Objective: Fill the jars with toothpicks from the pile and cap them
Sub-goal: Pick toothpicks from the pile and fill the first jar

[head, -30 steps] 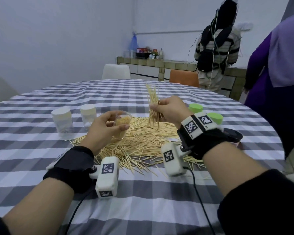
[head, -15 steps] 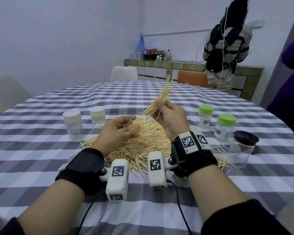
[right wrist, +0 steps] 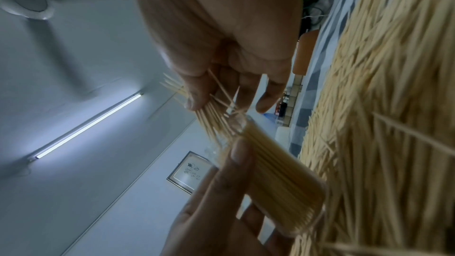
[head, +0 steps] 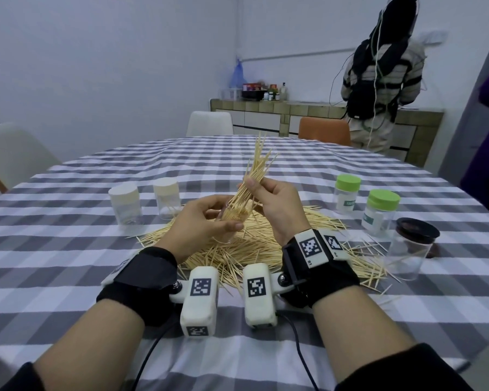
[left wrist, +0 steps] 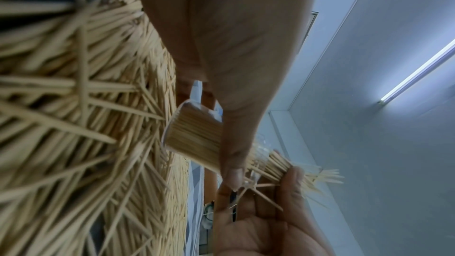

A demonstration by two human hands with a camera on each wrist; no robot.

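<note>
My left hand (head: 209,218) grips a small clear jar (left wrist: 194,133) packed with toothpicks, tilted above the pile. My right hand (head: 268,198) pinches a bundle of toothpicks (head: 256,167) between thumb and fingers, its lower ends at or in the jar's mouth (right wrist: 236,124). The upper ends fan out above my fingers. The loose pile of toothpicks (head: 254,244) lies on the checked tablecloth (head: 68,244) under both hands. In the right wrist view the jar (right wrist: 283,170) looks nearly full.
Two white-capped jars (head: 126,204) (head: 167,197) stand left of the pile. Two green-capped jars (head: 347,196) (head: 380,211) and a clear jar with a dark lid (head: 410,246) stand on the right. Chairs and a person are beyond the table's far edge.
My right hand has brought the bundle down and left until its lower ends meet the mouth of the jar. My left hand has lifted and tilted the jar toward it.
</note>
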